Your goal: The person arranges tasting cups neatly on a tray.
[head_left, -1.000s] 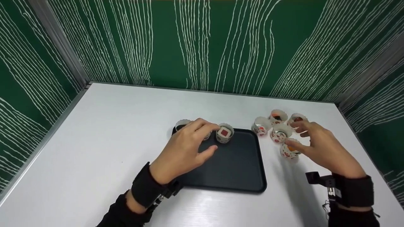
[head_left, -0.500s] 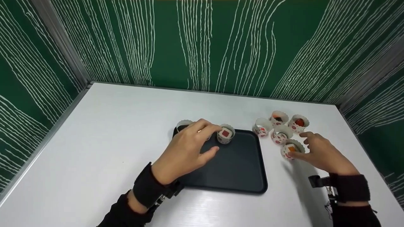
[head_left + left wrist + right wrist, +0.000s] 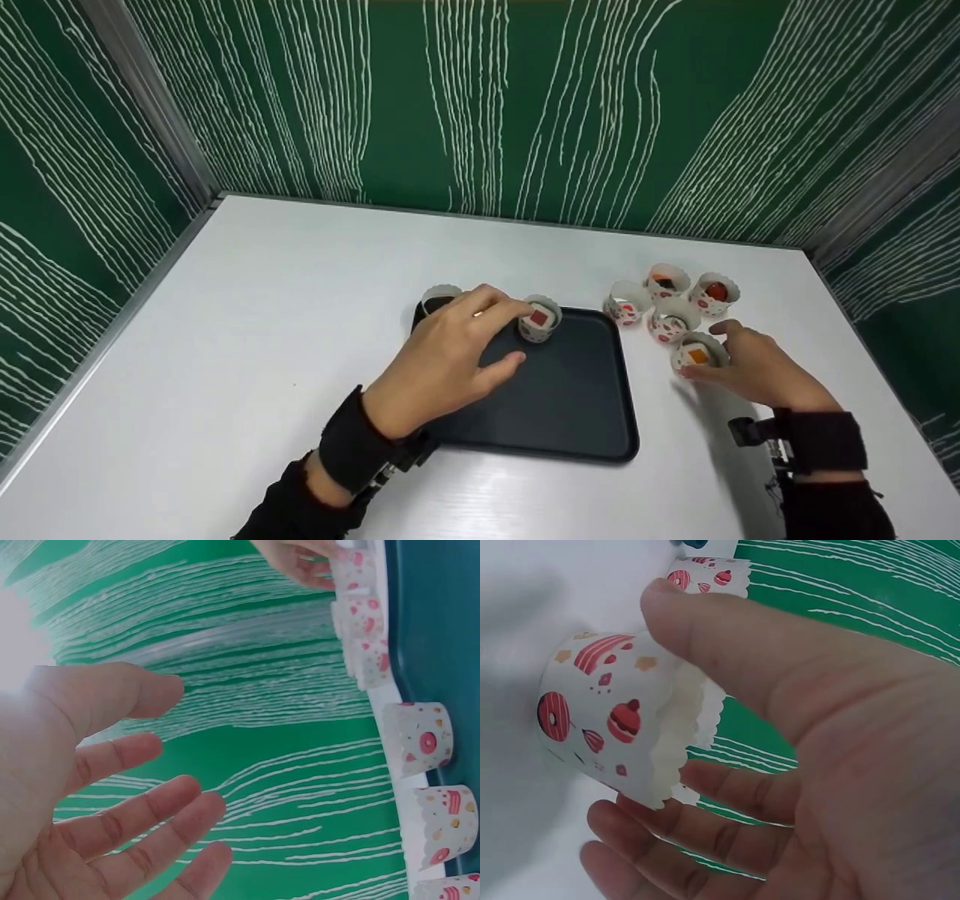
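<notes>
My right hand (image 3: 761, 367) is at a paper baking cup (image 3: 679, 357) holding a white piece with an orange square. In the right wrist view the thumb passes over the rim of this printed cup (image 3: 607, 709), and the fingertips lie along its opposite side. My left hand (image 3: 442, 349) hovers above the black tray (image 3: 562, 405), fingers loosely bent, holding nothing. Close to its index finger stands a cup (image 3: 537, 335) with a red-square piece. Another cup (image 3: 441, 291) at the tray's far left corner is partly hidden behind the left hand.
Several more baking cups stand right of the tray: one with a red ball (image 3: 716, 291), one with orange and black contents (image 3: 666, 281), and others (image 3: 625, 304) close by. Green walls with white lines (image 3: 397, 112) enclose the white table (image 3: 315, 255).
My right hand has come down from above the cups to the nearest one, thumb at its front. The red-ball cup now shows fully. My left hand has stayed nearly still.
</notes>
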`<state>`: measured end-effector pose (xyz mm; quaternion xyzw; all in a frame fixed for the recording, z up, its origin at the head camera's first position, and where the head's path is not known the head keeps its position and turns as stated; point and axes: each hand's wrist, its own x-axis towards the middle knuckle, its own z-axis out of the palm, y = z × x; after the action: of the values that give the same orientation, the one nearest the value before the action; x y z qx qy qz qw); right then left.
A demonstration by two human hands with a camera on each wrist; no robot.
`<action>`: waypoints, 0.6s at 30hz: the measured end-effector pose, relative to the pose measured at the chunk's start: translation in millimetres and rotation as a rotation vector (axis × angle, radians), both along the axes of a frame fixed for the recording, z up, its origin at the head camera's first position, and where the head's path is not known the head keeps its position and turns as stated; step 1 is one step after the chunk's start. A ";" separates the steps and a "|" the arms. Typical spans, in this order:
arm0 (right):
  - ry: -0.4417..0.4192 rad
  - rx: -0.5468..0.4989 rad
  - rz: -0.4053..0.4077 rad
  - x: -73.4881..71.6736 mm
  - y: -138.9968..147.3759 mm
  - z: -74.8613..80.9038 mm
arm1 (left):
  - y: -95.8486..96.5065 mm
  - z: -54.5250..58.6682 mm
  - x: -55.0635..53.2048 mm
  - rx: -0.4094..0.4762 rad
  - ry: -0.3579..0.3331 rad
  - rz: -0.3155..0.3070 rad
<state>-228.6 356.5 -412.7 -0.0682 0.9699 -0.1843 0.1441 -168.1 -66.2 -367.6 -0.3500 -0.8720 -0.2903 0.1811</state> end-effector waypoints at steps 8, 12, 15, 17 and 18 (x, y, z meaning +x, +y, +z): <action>-0.028 -0.013 -0.011 -3.9 -0.4 -6.7 | -0.3 -0.9 -0.3 0.001 -0.005 -0.008; -0.046 -0.014 -0.016 -5.1 0.1 -10.1 | -0.3 -1.5 -0.7 0.002 -0.004 -0.008; -0.059 -0.014 -0.020 -5.9 0.6 -11.5 | -0.4 -1.8 -1.1 0.000 0.000 -0.006; -0.065 -0.024 -0.023 -6.2 0.5 -12.0 | -0.7 -1.9 -1.3 -0.001 0.001 -0.005; -0.068 -0.030 -0.024 -6.2 0.4 -12.2 | -0.9 -2.0 -1.4 -0.001 0.001 -0.005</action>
<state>-234.8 356.9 -424.8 -0.0522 0.9624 -0.2025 0.1736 -169.5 -67.1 -369.6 -0.3527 -0.8711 -0.2901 0.1807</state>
